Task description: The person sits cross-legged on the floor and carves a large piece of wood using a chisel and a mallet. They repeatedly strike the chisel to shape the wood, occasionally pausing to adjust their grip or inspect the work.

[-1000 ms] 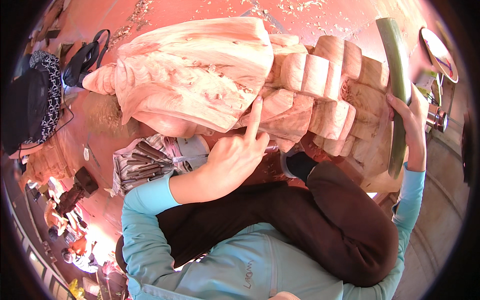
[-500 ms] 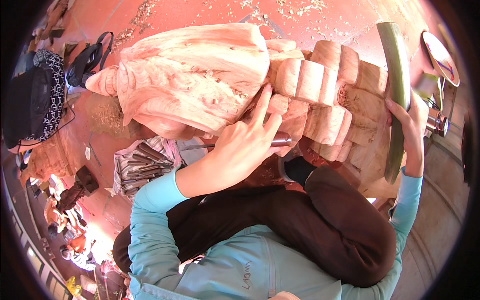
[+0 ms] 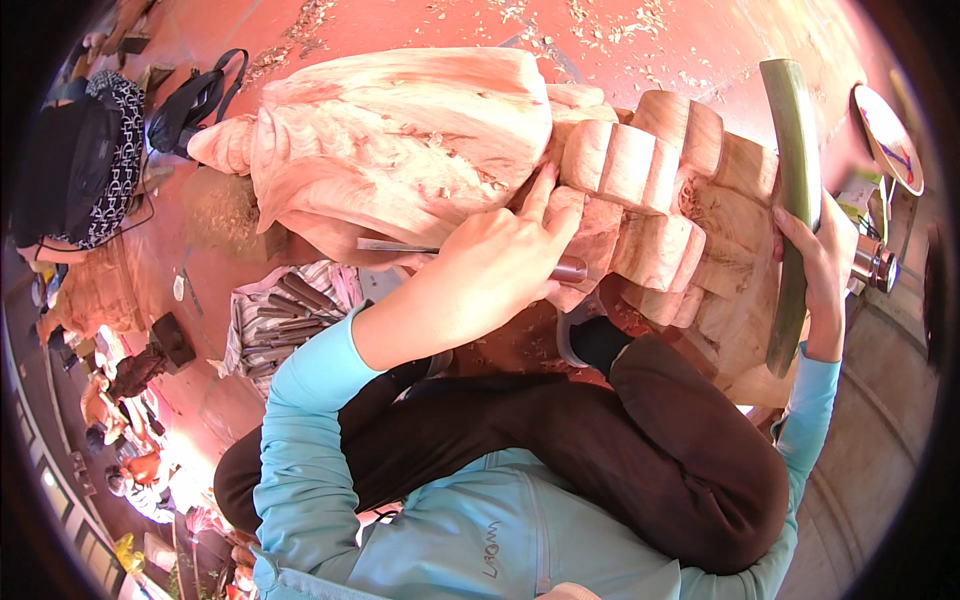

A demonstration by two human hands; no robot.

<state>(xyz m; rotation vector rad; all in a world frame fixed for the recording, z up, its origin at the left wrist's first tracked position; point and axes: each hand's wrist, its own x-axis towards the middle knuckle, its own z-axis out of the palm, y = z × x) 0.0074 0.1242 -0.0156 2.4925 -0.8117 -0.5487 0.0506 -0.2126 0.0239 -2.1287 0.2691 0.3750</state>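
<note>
My left hand (image 3: 505,255) holds a chisel (image 3: 570,269) against its palm. The wooden handle pokes out on the right and the flat metal blade points left. My index finger is stretched out, its tip at the wood of a large pale carved figure (image 3: 400,130) that lies on its side. Below that finger is a stepped part of carved blocks (image 3: 620,165). At the right end of the carving, my right hand (image 3: 825,260) is closed round a long green stick (image 3: 797,150), which stands nearly lengthwise in view. Part of its grip is hidden behind the stick.
Several wooden-handled tools (image 3: 285,320) lie on a striped cloth left of my legs. Black bags (image 3: 75,170) sit at the far left. Wood shavings (image 3: 620,30) are strewn over the red tiled floor. A conical hat (image 3: 887,138) and a metal flask (image 3: 875,268) are at the right.
The carving sits slightly further right in view. My left hand has shifted a little right with the chisel, whose blade now shows more clearly. My right hand keeps its hold on the stick.
</note>
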